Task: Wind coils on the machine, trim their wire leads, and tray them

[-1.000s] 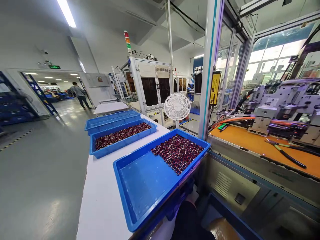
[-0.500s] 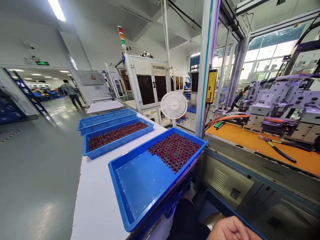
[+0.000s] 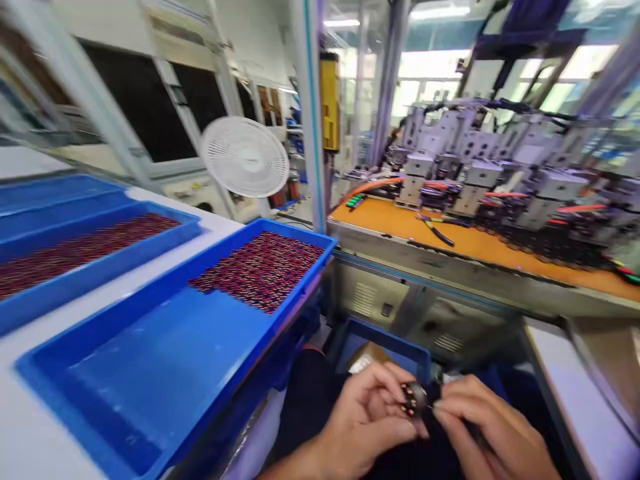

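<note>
Low in the head view, my left hand (image 3: 367,417) pinches a small round dark part with copper-coloured spots (image 3: 413,399) between thumb and fingers. Just right of it, my right hand (image 3: 493,427) is closed, thumb and forefinger pressed together close to the part. Whatever those fingertips hold, if anything, is too small and blurred to name. Both hands are over my dark-clothed lap. To the left, a large blue tray (image 3: 165,333) has many small red and dark round pieces (image 3: 265,267) packed at its far end.
A second blue tray of such pieces (image 3: 90,250) stands at left on the white table (image 3: 215,230). A white fan (image 3: 245,157) is behind. At right, a machine (image 3: 475,160) stands over an orange surface with pliers (image 3: 437,230). A blue bin (image 3: 400,350) sits below.
The view has swung right and down, with motion blur. Both my hands are now in sight with the small round part; before, only part of one hand showed at the bottom edge.
</note>
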`<state>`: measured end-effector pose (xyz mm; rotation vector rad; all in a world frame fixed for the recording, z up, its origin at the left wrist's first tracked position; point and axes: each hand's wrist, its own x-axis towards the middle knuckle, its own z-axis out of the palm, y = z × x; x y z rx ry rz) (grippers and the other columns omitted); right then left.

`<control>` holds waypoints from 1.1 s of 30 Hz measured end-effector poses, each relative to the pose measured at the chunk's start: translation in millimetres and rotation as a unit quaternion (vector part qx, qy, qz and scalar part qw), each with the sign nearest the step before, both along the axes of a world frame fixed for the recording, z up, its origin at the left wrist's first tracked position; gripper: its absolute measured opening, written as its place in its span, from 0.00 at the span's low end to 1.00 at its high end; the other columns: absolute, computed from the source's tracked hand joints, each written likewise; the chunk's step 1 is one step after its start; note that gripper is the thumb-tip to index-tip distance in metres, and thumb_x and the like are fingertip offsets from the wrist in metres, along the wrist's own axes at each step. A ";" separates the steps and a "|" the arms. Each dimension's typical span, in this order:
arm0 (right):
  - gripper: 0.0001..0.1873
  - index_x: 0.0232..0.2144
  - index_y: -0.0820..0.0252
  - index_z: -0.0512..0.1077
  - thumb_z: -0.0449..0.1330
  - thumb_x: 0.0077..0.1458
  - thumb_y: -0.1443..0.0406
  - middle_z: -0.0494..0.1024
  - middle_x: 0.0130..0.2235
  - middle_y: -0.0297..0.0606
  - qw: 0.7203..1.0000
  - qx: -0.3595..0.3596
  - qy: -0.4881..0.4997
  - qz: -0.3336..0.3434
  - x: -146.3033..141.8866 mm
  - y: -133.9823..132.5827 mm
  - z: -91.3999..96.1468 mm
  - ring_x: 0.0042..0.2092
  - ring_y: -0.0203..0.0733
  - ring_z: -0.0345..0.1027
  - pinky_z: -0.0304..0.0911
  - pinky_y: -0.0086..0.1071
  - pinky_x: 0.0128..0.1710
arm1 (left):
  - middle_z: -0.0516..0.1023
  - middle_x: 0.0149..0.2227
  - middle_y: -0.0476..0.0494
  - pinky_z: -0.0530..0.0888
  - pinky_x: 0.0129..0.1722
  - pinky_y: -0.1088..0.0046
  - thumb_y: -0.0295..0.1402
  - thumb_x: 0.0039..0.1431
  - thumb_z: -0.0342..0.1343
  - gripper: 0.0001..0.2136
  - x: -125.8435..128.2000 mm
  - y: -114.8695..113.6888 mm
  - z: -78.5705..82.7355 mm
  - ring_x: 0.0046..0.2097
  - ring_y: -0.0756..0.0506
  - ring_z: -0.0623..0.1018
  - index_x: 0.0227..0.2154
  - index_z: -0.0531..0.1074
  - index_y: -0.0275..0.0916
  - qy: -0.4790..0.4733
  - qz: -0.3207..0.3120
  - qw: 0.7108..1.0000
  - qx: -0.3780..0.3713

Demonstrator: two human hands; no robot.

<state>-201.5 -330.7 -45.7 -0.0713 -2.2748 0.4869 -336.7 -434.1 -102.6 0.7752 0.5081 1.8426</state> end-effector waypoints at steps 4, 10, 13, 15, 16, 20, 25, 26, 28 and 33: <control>0.07 0.32 0.61 0.69 0.55 0.59 0.75 0.72 0.27 0.33 0.996 -0.093 0.008 0.014 -8.8 -0.9 6.8 0.27 0.32 0.68 0.63 0.25 0.27 | 0.78 0.39 0.51 0.74 0.38 0.80 0.22 0.52 0.66 0.10 -5.4 -2.0 12.2 0.37 0.54 0.78 0.31 0.71 0.40 0.027 0.063 0.998 0.006; 0.07 0.31 0.62 0.70 0.56 0.60 0.75 0.71 0.28 0.33 0.981 -0.190 0.040 -0.004 -8.5 -5.3 -5.2 0.30 0.31 0.67 0.62 0.24 0.30 | 0.78 0.37 0.51 0.76 0.43 0.77 0.25 0.51 0.68 0.13 -8.4 2.4 5.4 0.41 0.51 0.79 0.38 0.76 0.44 0.128 0.138 0.982 -0.016; 0.08 0.29 0.61 0.71 0.57 0.61 0.71 0.71 0.27 0.32 0.966 -0.256 0.036 -0.019 -9.1 -9.7 -4.9 0.30 0.31 0.66 0.62 0.24 0.30 | 0.77 0.40 0.49 0.76 0.45 0.76 0.25 0.52 0.68 0.12 -11.4 4.2 4.7 0.43 0.50 0.80 0.38 0.79 0.45 0.171 0.149 0.974 -0.013; 0.10 0.26 0.61 0.70 0.57 0.62 0.68 0.69 0.26 0.32 0.943 -0.333 0.014 -0.020 -8.8 -12.3 -3.6 0.28 0.31 0.64 0.61 0.23 0.28 | 0.76 0.44 0.49 0.76 0.48 0.73 0.25 0.52 0.67 0.11 -12.7 5.1 4.3 0.44 0.49 0.81 0.38 0.79 0.46 0.162 0.138 0.977 -0.016; 0.12 0.25 0.61 0.70 0.58 0.61 0.66 0.68 0.25 0.31 0.926 -0.378 -0.004 -0.015 -8.3 -13.2 -3.1 0.27 0.31 0.62 0.60 0.23 0.27 | 0.76 0.45 0.49 0.76 0.48 0.73 0.25 0.53 0.67 0.11 -12.9 5.5 3.7 0.45 0.48 0.81 0.38 0.79 0.46 0.152 0.130 0.980 -0.019; 0.17 0.24 0.62 0.67 0.62 0.58 0.57 0.64 0.23 0.30 0.828 -0.553 -0.088 0.035 -5.4 -13.3 -5.1 0.25 0.30 0.58 0.58 0.23 0.25 | 0.79 0.45 0.49 0.76 0.49 0.71 0.25 0.53 0.67 0.10 -12.9 7.5 -0.4 0.47 0.47 0.81 0.37 0.79 0.47 0.130 0.109 0.985 -0.020; 0.22 0.26 0.63 0.66 0.66 0.53 0.51 0.64 0.24 0.30 0.736 -0.658 -0.128 0.090 -6.5 -8.7 -12.5 0.24 0.29 0.57 0.60 0.23 0.23 | 0.82 0.45 0.49 0.75 0.53 0.67 0.27 0.52 0.68 0.10 -14.0 11.0 -4.4 0.51 0.44 0.80 0.37 0.79 0.46 0.128 0.103 0.986 -0.007; 0.22 0.28 0.63 0.66 0.67 0.52 0.51 0.64 0.24 0.30 0.729 -0.665 -0.125 0.099 -7.2 -7.9 -14.0 0.24 0.29 0.57 0.60 0.23 0.23 | 0.83 0.44 0.49 0.75 0.53 0.66 0.27 0.52 0.68 0.10 -14.0 11.4 -4.7 0.52 0.44 0.80 0.37 0.79 0.47 0.127 0.102 0.987 -0.005; 0.21 0.32 0.64 0.69 0.66 0.53 0.51 0.65 0.27 0.31 0.725 -0.667 -0.112 0.127 -8.5 -7.1 -16.9 0.25 0.29 0.58 0.61 0.23 0.24 | 0.83 0.44 0.49 0.75 0.53 0.66 0.27 0.51 0.68 0.10 -13.7 11.6 -4.6 0.52 0.43 0.79 0.36 0.80 0.47 0.121 0.099 0.988 -0.009; 0.16 0.38 0.65 0.72 0.64 0.57 0.57 0.67 0.26 0.31 0.741 -0.646 -0.067 0.171 -10.4 -8.5 -24.9 0.26 0.29 0.60 0.62 0.23 0.26 | 0.85 0.43 0.47 0.75 0.53 0.64 0.30 0.51 0.69 0.07 -12.0 13.2 -3.4 0.52 0.41 0.80 0.34 0.82 0.48 0.100 0.098 0.989 -0.036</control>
